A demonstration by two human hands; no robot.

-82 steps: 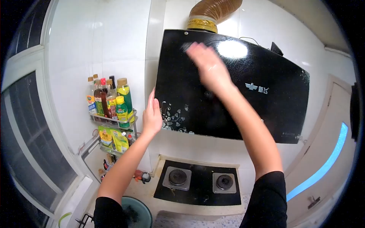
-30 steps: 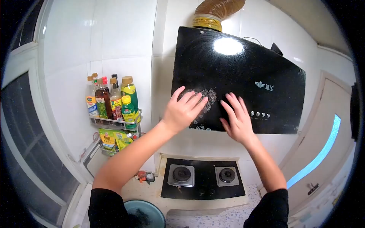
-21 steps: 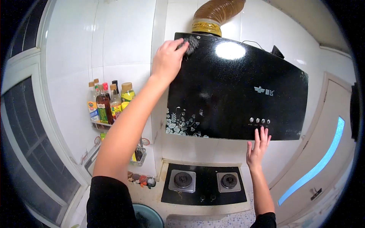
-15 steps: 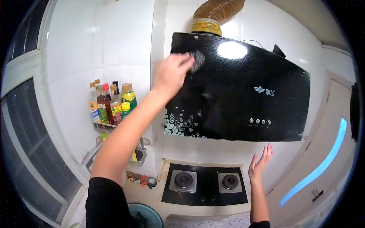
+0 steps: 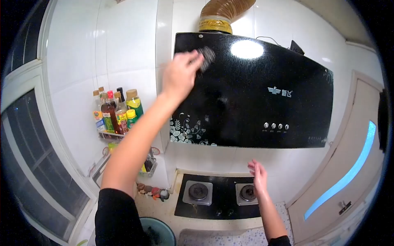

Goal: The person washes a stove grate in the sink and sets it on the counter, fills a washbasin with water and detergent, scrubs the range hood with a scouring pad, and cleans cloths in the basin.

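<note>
My left hand [image 5: 178, 78] is closed on a grey wiry scouring pad [image 5: 206, 58], blurred by motion. Hand and pad are at the upper left of a glossy black range hood [image 5: 246, 106]. White flowers decorate the hood's lower left corner, and four-sided glare shows near its top. Below the hood, my right hand [image 5: 258, 176] hangs in the air in front of the right burner [image 5: 248, 192], its fingers loosely bent, with nothing seen in them.
A black two-burner stove [image 5: 223, 201] sits below. Several bottles [image 5: 110, 115] stand on a wall rack at the left. Small figurines [image 5: 155, 192] line the counter near a teal basin [image 5: 164, 229]. A brown duct [image 5: 225, 10] rises above the hood; a door [image 5: 340, 164] is at the right.
My left hand has gone from the hood's left edge to its lower part, then up to the upper left with the pad. My right hand has left the hood and moved down and left.
</note>
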